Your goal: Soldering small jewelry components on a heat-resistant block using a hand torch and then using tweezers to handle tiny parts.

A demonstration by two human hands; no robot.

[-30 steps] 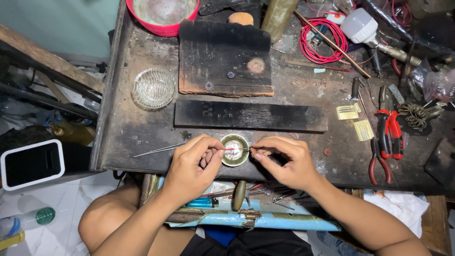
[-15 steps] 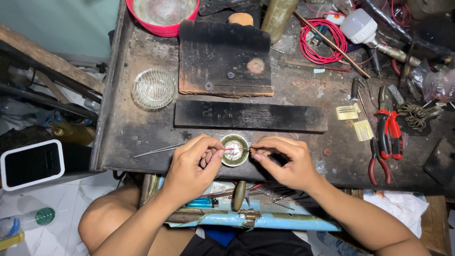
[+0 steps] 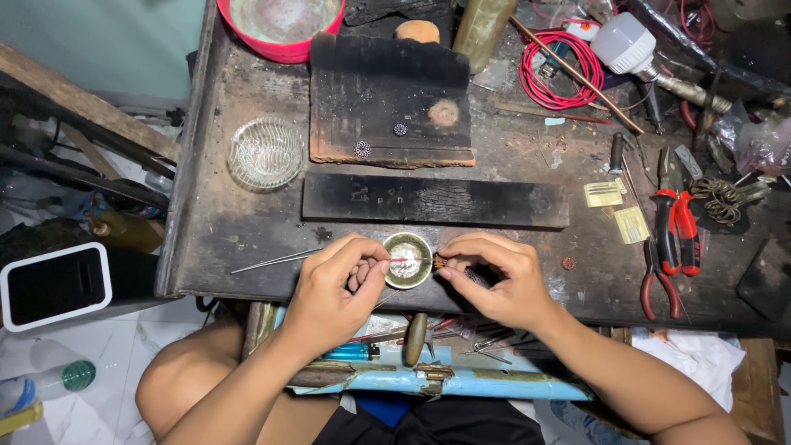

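Note:
My left hand (image 3: pixel 336 284) pinches a thin tool with a reddish tip that reaches over a small round metal dish (image 3: pixel 408 260) at the near edge of the dark workbench (image 3: pixel 247 222). My right hand (image 3: pixel 497 278) sits just right of the dish, its thumb and forefinger closed on a tiny brownish metal piece (image 3: pixel 440 261) held at the dish's rim. Both hands rest on the bench top. What lies under the right palm is hidden.
Thin wires (image 3: pixel 276 259) lie left of my left hand. A dark wooden strip (image 3: pixel 435 201) and a charred block (image 3: pixel 390 100) lie beyond the dish. A glass bowl (image 3: pixel 265 152), red bowl (image 3: pixel 284 25), red-handled pliers (image 3: pixel 674 227) and red wire coil (image 3: pixel 562 70) surround them.

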